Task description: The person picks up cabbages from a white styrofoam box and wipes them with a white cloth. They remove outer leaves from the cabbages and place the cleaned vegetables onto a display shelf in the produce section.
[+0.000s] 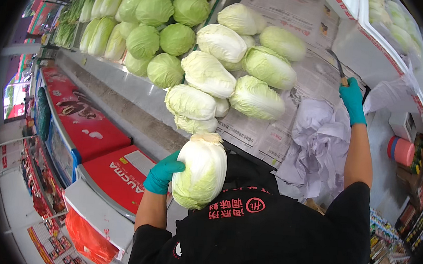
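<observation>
My left hand, in a teal glove, grips a napa cabbage from its left side. The cabbage is held up close to my torso, its pale cut stem end pointing away from me. Off to the right, my gloved right hand is closed around the wooden handle of a knife with a dark, slightly curved blade. That blade extends away from me over newspaper, near a white foam box. Ahead of me, several napa cabbages lie heaped on the newspaper sheets.
Round green cabbages are stacked beyond the heap. Crumpled white paper lies near my right forearm. A foam box holding produce stands at the far right. Red-topped chest freezers line the left, beside a white box with an orange bag.
</observation>
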`<state>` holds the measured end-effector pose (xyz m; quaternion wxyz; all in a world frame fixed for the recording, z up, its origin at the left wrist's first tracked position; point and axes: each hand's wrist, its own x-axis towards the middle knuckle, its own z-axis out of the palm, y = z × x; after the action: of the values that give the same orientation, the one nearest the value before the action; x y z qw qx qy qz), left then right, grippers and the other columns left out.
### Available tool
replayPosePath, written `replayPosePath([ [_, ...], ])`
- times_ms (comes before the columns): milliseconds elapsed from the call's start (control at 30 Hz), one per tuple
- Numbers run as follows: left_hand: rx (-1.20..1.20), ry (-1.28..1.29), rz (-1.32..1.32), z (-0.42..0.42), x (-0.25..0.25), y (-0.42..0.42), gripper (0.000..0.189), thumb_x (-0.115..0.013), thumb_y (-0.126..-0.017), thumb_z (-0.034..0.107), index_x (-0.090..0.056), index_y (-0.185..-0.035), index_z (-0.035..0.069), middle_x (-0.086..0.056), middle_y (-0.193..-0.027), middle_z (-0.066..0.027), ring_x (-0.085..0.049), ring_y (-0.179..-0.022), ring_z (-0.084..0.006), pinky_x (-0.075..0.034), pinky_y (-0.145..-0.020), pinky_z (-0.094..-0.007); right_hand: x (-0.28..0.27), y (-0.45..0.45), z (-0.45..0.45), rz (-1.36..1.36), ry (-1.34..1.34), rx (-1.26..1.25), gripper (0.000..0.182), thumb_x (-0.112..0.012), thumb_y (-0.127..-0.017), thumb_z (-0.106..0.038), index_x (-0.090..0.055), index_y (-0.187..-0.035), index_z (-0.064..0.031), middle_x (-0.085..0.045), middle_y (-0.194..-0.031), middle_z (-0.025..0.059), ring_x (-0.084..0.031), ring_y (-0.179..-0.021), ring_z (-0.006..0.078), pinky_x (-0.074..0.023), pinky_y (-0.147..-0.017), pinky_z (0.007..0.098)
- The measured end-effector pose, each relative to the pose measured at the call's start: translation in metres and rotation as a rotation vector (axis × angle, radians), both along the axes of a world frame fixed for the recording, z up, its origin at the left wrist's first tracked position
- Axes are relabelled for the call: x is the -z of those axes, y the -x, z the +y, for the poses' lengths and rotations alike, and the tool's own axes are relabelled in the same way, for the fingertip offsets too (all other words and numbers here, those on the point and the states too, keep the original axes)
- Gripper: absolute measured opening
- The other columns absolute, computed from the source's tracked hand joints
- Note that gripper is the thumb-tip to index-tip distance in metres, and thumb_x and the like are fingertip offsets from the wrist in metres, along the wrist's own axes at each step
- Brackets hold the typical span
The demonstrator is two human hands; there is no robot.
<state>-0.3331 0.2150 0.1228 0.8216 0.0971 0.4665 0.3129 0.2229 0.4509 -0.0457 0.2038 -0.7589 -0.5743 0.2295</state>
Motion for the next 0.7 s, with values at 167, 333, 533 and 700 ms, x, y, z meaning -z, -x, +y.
replayPosePath([
  [167,0.262,-0.033,0.001,0.032,-0.012,-0.003,0.089,-0.079,-0.061,0.026,-0.039,-0.133,-0.007,-0.054,-0.126,-0.0165,-0.055,-0.113,-0.0269,-0.043,-0.097,-0.0382,-0.144,0.139,-0.123,0.546,-0.033,-0.235,0.023,-0.066,-0.082,-0.019,-0.058,-0.099,-0.0054,-0.058,-0.086,0.0060,-0.057,-0.079,0.0145,-0.0473,-0.070,0.0304],
  [333,0.540,-0.106,-0.031,0.057,-0.015,0.005,0.091,-0.078,-0.060,0.024,-0.036,-0.136,-0.006,-0.053,-0.128,-0.0155,-0.052,-0.117,-0.0254,-0.039,-0.100,-0.0377,-0.184,0.264,-0.232,0.412,0.061,-0.466,0.023,-0.065,-0.075,-0.011,-0.059,-0.096,-0.0086,-0.057,-0.087,0.0109,-0.061,-0.077,0.0324,-0.0494,-0.067,0.0385],
  [533,0.903,-0.152,-0.100,0.074,-0.020,0.017,0.092,-0.078,-0.061,0.023,-0.035,-0.139,-0.001,-0.048,-0.133,-0.0134,-0.046,-0.122,-0.0237,-0.032,-0.105,-0.0369,-0.183,0.330,-0.284,0.288,0.021,-0.373,0.022,-0.061,-0.070,-0.013,-0.057,-0.090,-0.0073,-0.056,-0.085,0.0119,-0.059,-0.074,0.0328,-0.0474,-0.062,0.0417],
  [700,1.015,-0.135,-0.161,0.071,-0.013,0.031,0.089,-0.079,-0.060,0.020,-0.038,-0.136,-0.001,-0.050,-0.130,-0.0122,-0.048,-0.119,-0.0228,-0.034,-0.104,-0.0361,-0.188,0.358,-0.313,0.316,0.015,-0.260,0.025,-0.063,-0.068,-0.015,-0.057,-0.091,-0.0071,-0.056,-0.085,0.0121,-0.058,-0.073,0.0330,-0.0468,-0.065,0.0415],
])
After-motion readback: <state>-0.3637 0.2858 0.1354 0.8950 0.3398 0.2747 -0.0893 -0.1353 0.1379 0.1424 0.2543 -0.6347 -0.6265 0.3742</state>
